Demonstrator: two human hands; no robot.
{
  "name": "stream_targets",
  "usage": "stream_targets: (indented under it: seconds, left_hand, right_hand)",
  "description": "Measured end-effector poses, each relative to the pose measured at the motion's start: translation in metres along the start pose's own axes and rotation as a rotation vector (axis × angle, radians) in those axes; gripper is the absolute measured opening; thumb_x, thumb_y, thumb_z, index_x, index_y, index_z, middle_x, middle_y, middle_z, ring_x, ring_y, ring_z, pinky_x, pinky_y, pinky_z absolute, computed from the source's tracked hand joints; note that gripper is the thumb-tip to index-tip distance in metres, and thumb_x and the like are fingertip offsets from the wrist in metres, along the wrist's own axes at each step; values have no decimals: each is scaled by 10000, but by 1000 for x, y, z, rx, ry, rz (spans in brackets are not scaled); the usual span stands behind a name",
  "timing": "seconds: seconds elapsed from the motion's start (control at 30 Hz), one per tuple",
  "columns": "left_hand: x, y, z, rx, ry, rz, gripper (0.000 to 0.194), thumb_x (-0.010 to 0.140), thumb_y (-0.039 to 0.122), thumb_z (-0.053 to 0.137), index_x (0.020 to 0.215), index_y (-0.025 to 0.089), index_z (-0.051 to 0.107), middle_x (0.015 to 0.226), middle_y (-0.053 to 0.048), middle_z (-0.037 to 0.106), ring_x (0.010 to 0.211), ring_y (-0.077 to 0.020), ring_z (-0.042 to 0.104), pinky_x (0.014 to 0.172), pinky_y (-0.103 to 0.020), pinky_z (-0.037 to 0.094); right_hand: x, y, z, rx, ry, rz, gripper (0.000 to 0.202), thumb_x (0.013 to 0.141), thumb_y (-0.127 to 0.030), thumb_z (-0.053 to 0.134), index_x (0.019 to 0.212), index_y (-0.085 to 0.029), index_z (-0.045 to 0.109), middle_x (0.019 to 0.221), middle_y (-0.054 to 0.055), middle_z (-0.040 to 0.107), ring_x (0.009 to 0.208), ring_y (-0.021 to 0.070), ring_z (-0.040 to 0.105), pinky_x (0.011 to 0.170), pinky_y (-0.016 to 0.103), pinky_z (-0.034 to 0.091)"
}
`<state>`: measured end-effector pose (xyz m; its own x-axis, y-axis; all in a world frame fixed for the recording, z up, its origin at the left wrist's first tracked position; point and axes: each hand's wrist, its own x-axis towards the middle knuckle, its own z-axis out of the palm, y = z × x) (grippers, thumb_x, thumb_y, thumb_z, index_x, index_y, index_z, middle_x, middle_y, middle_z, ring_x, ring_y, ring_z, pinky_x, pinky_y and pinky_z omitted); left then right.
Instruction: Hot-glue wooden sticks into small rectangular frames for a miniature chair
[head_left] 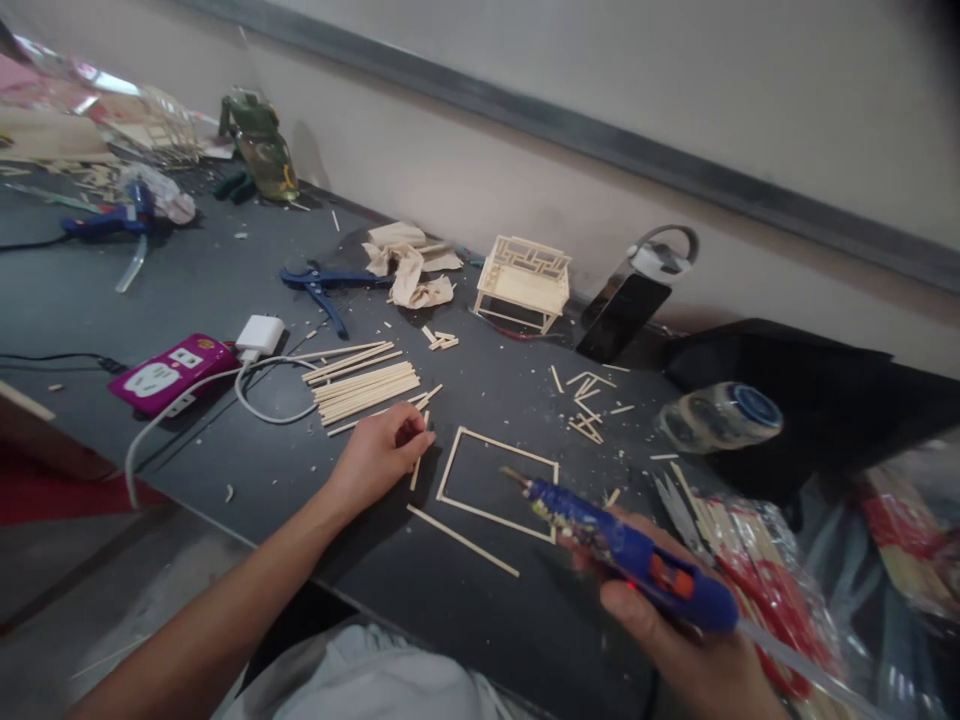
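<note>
My right hand (686,625) is wrapped around a blue hot glue gun (626,545) with an orange part on its body and a clear glue stick trailing from its back. Its nozzle points left, over a rectangular frame of thin wooden sticks (495,516) lying flat. To the left of that frame, my left hand (382,445) is closed, fingertips pinched at a short wooden stick (415,474) on the table. One loose wooden stick (463,541) lies in front of the frame. A bundle of long wooden sticks (367,393) rests just beyond my left hand.
Farther back stand a miniature wooden bench (525,285) and a dark bottle (626,305). Blue cutters (319,285), a purple power strip (172,375) and a second glue gun (120,218) lie leftward. A jar (720,415), scissors (679,512) and packed sticks (780,570) are at right.
</note>
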<state>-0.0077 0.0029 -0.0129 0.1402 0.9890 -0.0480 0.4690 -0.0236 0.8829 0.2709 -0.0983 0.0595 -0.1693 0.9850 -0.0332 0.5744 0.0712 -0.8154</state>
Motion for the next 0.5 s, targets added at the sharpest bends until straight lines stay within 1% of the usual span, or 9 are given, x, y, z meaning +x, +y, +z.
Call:
stream_targets:
  seconds: [0.07, 0.17, 0.23, 0.33, 0.5]
  left_hand:
    - [-1, 3, -1, 5, -4, 2, 125, 807, 321, 562, 765, 209, 527, 561, 68, 543, 476, -109, 532, 466, -205, 391]
    - [-4, 10, -1, 16, -31, 14, 132, 794, 327, 581, 758, 208, 536, 567, 62, 554, 486, -115, 543, 472, -211, 409]
    - [-6, 15, 0, 24, -54, 25, 129, 786, 324, 594, 759, 208, 544, 584, 58, 568, 492, -113, 549, 479, -213, 424]
    - [-7, 21, 3, 34, -78, 30, 124, 782, 318, 599, 764, 208, 544, 604, 52, 578, 489, -109, 557, 480, -214, 441]
    - [-3, 23, 11, 40, -106, 12, 118, 771, 295, 604, 743, 200, 540, 575, 52, 565, 460, -101, 561, 448, -201, 447]
  right_hand:
    - [1, 8, -6, -207, 130, -7, 268, 838, -473, 579, 1004, -262, 585, 873, 35, 690, 771, 213, 669, 665, 295, 544]
    - [1, 26, -15, -463, 266, -47, 252, 815, -486, 593, 937, -267, 567, 816, 28, 664, 712, 217, 647, 641, 319, 525]
    - [0, 42, -19, -542, 310, -119, 265, 819, -494, 580, 940, -260, 553, 835, 45, 655, 719, 227, 642, 653, 337, 515]
    - [-1, 62, -22, -605, 332, -215, 296, 834, -485, 569, 980, -229, 546, 881, 80, 645, 773, 244, 639, 686, 358, 504]
    - [-3, 84, -19, -658, 329, -241, 403, 831, -545, 571, 1005, -183, 552, 914, 104, 637, 847, 267, 632, 728, 384, 502]
